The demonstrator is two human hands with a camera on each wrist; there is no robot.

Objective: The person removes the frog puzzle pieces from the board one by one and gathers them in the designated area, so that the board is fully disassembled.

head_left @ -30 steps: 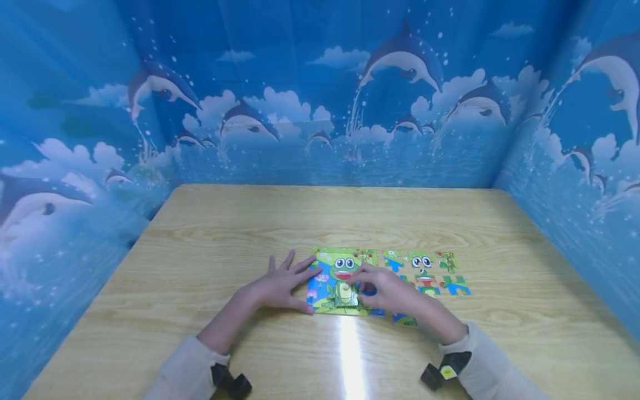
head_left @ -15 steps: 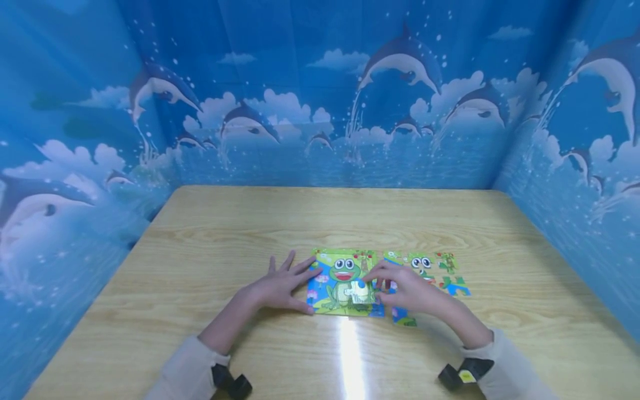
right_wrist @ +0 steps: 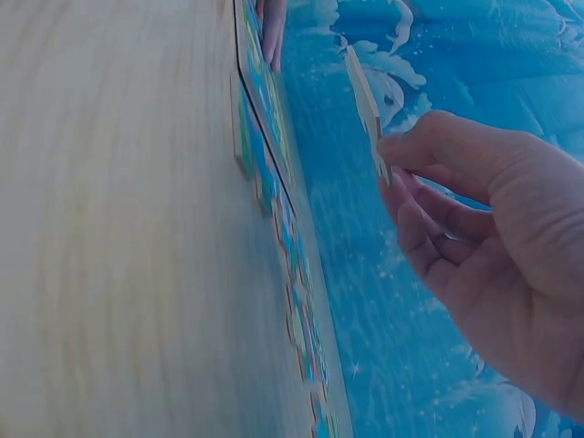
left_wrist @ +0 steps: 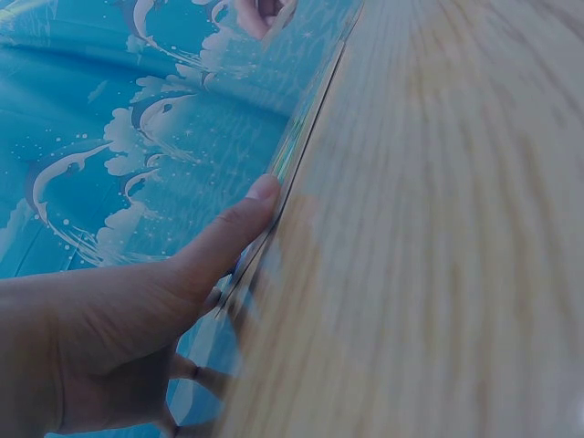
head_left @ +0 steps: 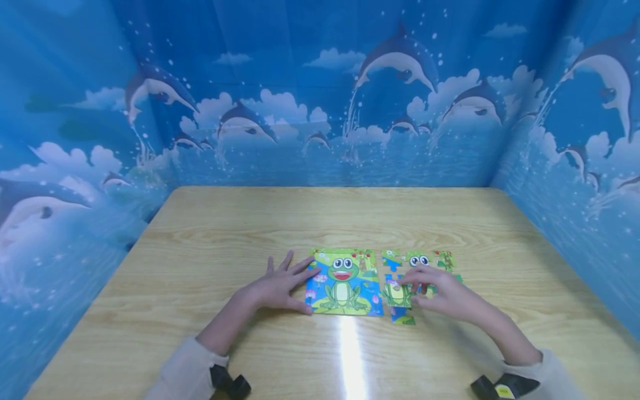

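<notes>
A square frog puzzle board (head_left: 369, 278) lies flat on the table, its picture fully in sight. Spread fingers of my left hand (head_left: 282, 286) rest at its left edge; the thumb shows along that edge in the left wrist view. Between thumb and fingertips, my right hand (head_left: 445, 291) pinches a puzzle piece (right_wrist: 363, 91) printed with the frog's pale green belly. In the right wrist view this piece is raised above the pieces on the table. From the head it overlaps the loose pieces right of the board, and the hand hides some of them.
Several loose pieces lie right of the board, among them one with the frog's eyes (head_left: 419, 260), a plant piece (head_left: 444, 259) and a blue-green piece (head_left: 403, 318) at the front. Dolphin-printed curtains (head_left: 310, 111) stand around the wooden table (head_left: 240, 222).
My right hand has moved right with the belly piece, from over the board to over the loose pieces. The frog's body on the board is uncovered. The left hand stays in place.
</notes>
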